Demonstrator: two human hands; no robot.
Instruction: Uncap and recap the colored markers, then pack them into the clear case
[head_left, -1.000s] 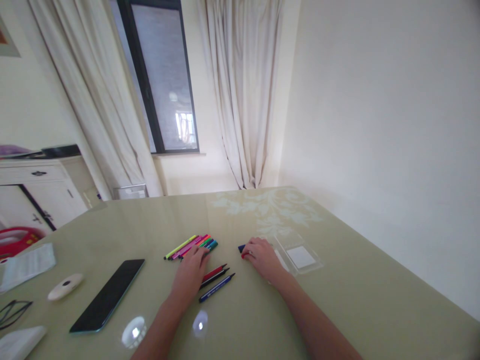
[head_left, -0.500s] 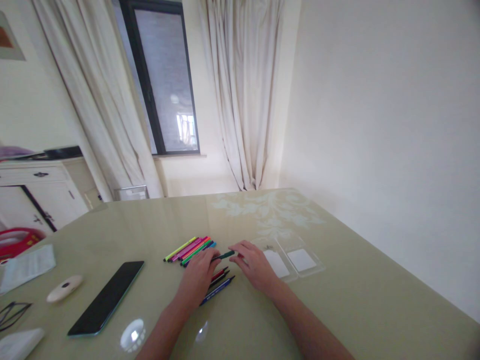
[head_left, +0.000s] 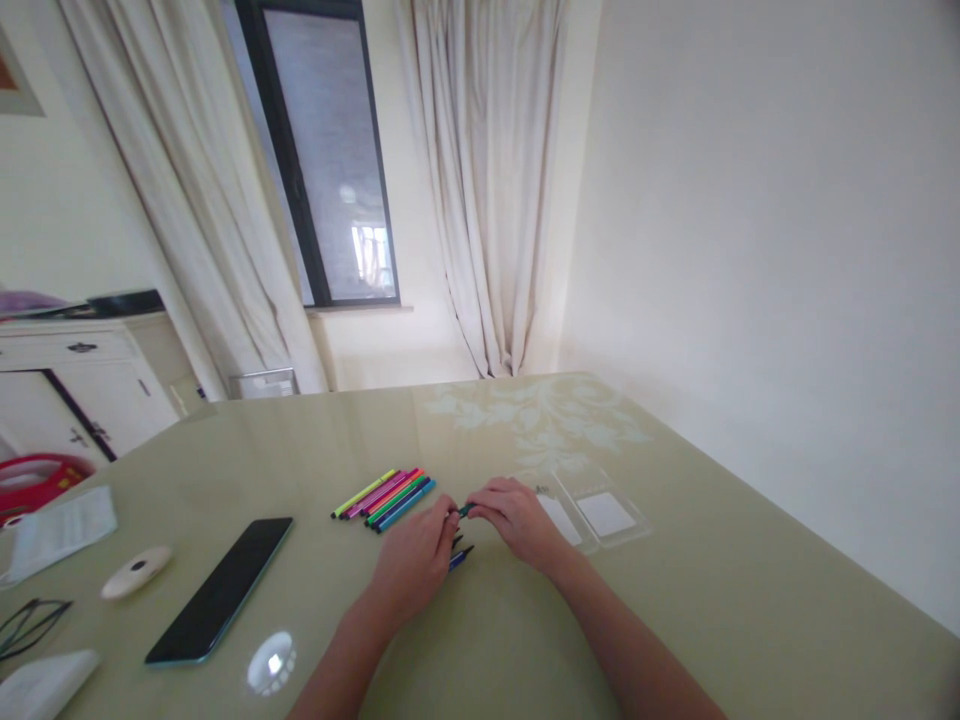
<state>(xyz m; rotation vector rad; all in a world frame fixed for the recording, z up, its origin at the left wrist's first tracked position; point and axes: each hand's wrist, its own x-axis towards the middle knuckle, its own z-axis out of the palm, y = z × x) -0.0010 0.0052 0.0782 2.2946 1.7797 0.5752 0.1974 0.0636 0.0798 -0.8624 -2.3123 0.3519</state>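
Note:
Between my two hands is a dark green marker pen (head_left: 466, 509), mostly hidden by fingers. My left hand (head_left: 416, 545) pinches its left end. The fingers of my right hand (head_left: 521, 520) close on its other end. Just past my left hand lies a row of coloured markers (head_left: 386, 497), yellow, pink, orange, green and blue, side by side on the table. Under and beside my left hand, the tips of a blue marker (head_left: 459, 559) and another dark one show; the rest of them is covered.
Clear plastic case (head_left: 600, 510) with white paper lies right of my hands. On the left are a black phone (head_left: 221, 590), a white oval object (head_left: 136, 573), a face mask (head_left: 64, 530), glasses (head_left: 31, 625) and a white case (head_left: 49, 685). A wall borders the table (head_left: 750, 580) on the right.
My left hand has moved right, closer to my right hand, covering more of the green marker and the loose markers below. The blue end of the marker row is now uncovered.

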